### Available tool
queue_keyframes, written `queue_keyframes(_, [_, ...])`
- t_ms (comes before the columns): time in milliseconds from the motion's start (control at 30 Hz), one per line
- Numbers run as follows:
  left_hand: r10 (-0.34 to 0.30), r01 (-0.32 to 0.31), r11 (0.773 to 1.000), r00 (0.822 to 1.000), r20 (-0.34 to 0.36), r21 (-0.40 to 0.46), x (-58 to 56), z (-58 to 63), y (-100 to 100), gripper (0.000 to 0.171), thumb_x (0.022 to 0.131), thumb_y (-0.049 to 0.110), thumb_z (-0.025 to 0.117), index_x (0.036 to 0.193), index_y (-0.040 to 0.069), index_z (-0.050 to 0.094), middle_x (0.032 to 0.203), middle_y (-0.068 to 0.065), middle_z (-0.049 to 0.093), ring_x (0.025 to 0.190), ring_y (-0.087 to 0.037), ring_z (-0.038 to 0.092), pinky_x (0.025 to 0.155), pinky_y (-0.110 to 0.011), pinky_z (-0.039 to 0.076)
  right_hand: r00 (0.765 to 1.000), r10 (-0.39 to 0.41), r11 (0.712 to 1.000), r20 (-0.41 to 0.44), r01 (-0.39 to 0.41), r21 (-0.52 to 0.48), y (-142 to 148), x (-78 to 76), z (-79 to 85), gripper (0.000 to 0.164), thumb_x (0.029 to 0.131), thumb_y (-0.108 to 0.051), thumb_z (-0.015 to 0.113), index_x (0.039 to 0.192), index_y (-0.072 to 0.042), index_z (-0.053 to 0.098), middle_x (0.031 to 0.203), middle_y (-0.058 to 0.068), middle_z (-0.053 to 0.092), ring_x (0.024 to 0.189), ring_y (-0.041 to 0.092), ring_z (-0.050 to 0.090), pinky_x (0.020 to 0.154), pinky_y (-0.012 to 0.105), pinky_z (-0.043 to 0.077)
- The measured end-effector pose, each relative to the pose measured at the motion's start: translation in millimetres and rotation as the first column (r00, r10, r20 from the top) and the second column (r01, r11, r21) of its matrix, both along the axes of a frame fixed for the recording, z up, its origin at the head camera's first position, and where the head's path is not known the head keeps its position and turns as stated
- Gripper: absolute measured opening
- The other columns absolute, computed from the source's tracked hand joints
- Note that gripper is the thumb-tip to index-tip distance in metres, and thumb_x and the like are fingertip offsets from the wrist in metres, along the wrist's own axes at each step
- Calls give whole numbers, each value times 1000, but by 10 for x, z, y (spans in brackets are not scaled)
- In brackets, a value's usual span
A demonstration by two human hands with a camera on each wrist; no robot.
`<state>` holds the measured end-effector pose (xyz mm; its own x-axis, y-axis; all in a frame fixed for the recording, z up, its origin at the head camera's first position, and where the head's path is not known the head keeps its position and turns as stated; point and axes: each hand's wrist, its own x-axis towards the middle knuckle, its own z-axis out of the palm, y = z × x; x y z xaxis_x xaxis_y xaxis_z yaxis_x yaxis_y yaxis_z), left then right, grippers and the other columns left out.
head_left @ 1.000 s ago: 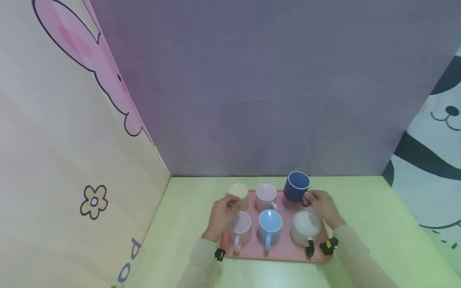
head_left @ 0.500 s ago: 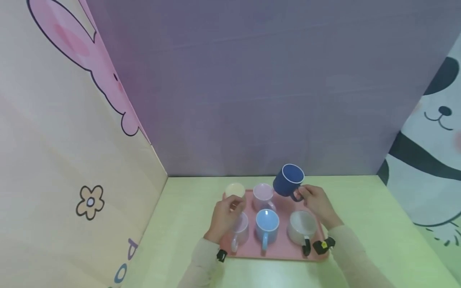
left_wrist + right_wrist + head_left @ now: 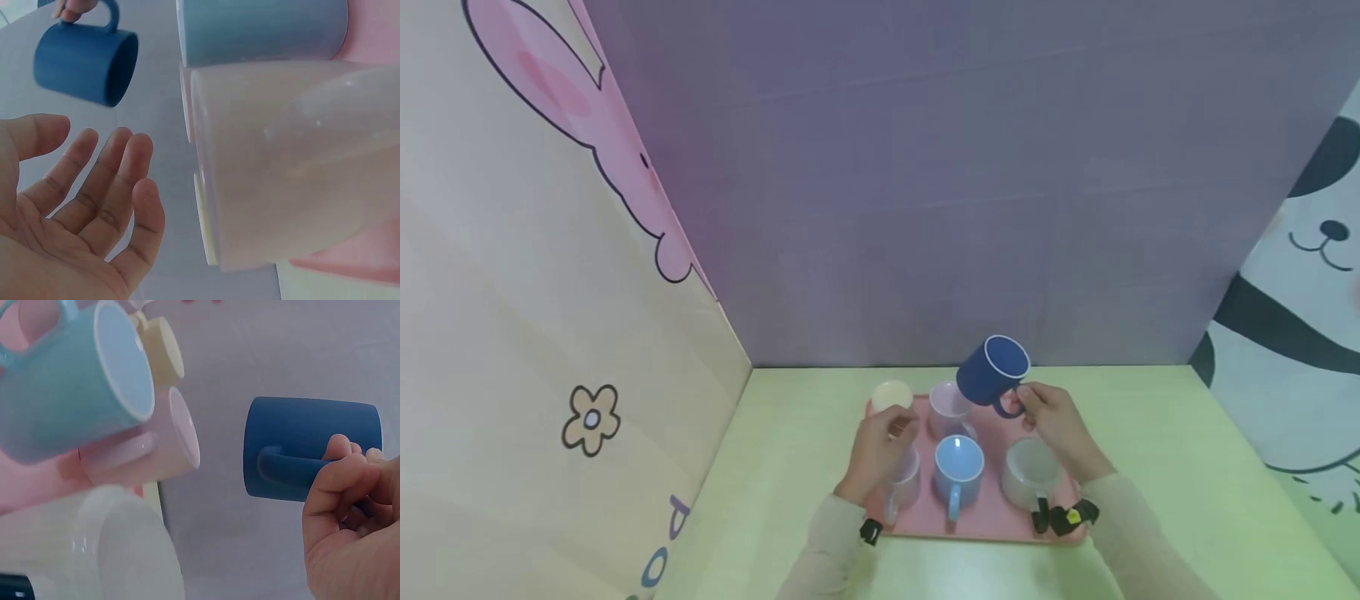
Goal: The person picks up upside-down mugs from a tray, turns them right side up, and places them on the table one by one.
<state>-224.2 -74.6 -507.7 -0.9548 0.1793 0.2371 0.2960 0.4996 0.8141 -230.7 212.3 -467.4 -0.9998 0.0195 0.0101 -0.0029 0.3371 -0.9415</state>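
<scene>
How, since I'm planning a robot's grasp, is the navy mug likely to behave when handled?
The navy mug is probably stiff: its shape looks even and undented. It may swing or tip, since the right hand holds it by its handle, off to one side, and it is tilted. Laid on its side, it could roll, being round.

Tabletop (image 3: 797, 450): pale yellow-green, smooth-looking. Directly on it: one pink tray (image 3: 925, 530), low rim, long side running left to right. Tabletop extends left and right of tray, narrower strip behind tray, glare patch (image 3: 973, 575) just in front of tray. On tray: five mugs (image 3: 944, 483), upright, light-coloured.
</scene>
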Motion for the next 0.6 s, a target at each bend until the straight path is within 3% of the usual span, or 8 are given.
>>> queue_keyframes(167, [-12,12,1000,1000,6,-10,-8,-2,90,17,100,20,65,114,12,72,107,-4,76,96,-16,69,85,-32,57,999,32,997,12,-31,-71,-92,58,35,39,112,-20,39,113,13,59,88,0,59,70,9,48,63,22,48])
queue_keyframes(367, [-61,62,995,998,-16,74,2,8,212,16,99,17,67,112,10,74,105,-6,77,96,-17,70,85,-29,56,998,58,967,30,-49,-250,-208,136,15,36,112,-23,39,106,7,59,87,-2,58,72,8,46,65,21,49])
queue_keyframes(467, [-76,76,989,997,-5,124,7,38,282,15,99,20,68,111,13,75,104,-3,77,95,-13,68,85,-27,55,995,103,901,3,-92,-423,-271,175,2,33,110,-25,42,97,-2,62,83,-5,59,70,6,44,63,19,47])
queue_keyframes(600, [-116,104,968,992,41,227,22,87,374,18,99,25,67,107,10,75,103,-6,77,95,-20,70,85,-30,57,983,174,751,-56,-169,-639,-327,210,-17,30,107,-26,49,87,-11,65,80,-6,63,65,3,46,60,16,47])
